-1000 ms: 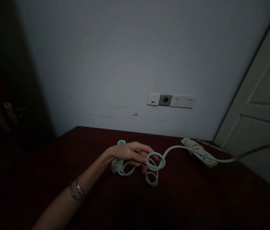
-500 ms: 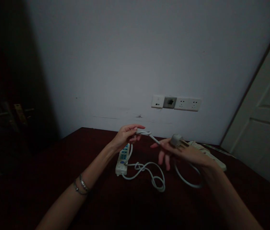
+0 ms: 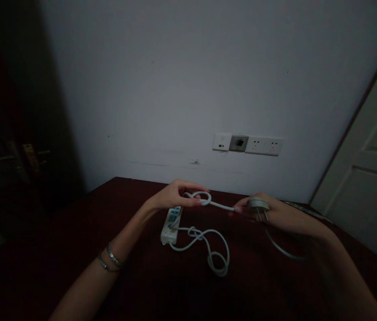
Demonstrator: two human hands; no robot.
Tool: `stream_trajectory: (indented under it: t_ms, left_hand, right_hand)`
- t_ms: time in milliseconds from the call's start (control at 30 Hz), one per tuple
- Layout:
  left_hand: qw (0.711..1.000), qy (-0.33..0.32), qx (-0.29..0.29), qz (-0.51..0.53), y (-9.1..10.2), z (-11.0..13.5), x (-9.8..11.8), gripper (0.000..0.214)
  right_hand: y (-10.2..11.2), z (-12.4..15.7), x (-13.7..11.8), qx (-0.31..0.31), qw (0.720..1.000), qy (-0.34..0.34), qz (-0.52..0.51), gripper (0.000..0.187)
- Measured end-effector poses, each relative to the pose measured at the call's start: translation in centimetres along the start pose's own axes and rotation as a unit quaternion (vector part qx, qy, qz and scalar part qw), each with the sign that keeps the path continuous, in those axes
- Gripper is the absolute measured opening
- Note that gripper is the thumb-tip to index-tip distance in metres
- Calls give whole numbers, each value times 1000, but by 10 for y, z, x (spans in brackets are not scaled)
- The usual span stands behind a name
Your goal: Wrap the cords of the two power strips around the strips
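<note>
Plug (image 3: 258,204) and right hand (image 3: 274,209) shifted rightward within half a second.
Both hands gripped the white cord (image 3: 221,206) above the tabletop (image 3: 121,196), the left hand (image 3: 174,195) at a loop near the power strip (image 3: 168,234), the plug by the right.

No lettering, numbers or signs seem readable in this dimness.

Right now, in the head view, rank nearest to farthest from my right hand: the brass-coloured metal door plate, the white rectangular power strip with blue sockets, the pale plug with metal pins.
1. Pale plug with metal pins: at your right hand.
2. White rectangular power strip: to the left, on the dark red tabletop.
3. Brass-coloured metal door plate: far left.
</note>
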State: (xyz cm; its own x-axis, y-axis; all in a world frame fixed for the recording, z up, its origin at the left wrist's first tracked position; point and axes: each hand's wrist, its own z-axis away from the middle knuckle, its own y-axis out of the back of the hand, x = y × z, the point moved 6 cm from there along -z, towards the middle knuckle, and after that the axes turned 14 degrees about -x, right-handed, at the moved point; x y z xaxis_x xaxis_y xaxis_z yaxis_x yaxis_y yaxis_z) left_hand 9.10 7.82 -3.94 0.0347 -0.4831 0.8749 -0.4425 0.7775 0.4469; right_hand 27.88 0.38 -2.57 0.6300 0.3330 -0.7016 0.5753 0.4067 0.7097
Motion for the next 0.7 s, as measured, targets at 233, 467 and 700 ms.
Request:
stream_trajectory:
  t_ms: [233, 467, 700]
  left_hand:
    - [985, -9, -15, -174, -8, 3, 15, 53]
    - [989, 14, -14, -145, -21, -1, 21, 53]
    - [997, 0, 23, -79, -32, -7, 17, 54]
  right_hand:
    - [12, -3, 9, 51, 999, 1, 10, 43]
    - [13, 4, 0, 58, 998, -10, 20, 41]
    - [-3, -3, -15, 36, 998, 21, 39, 34]
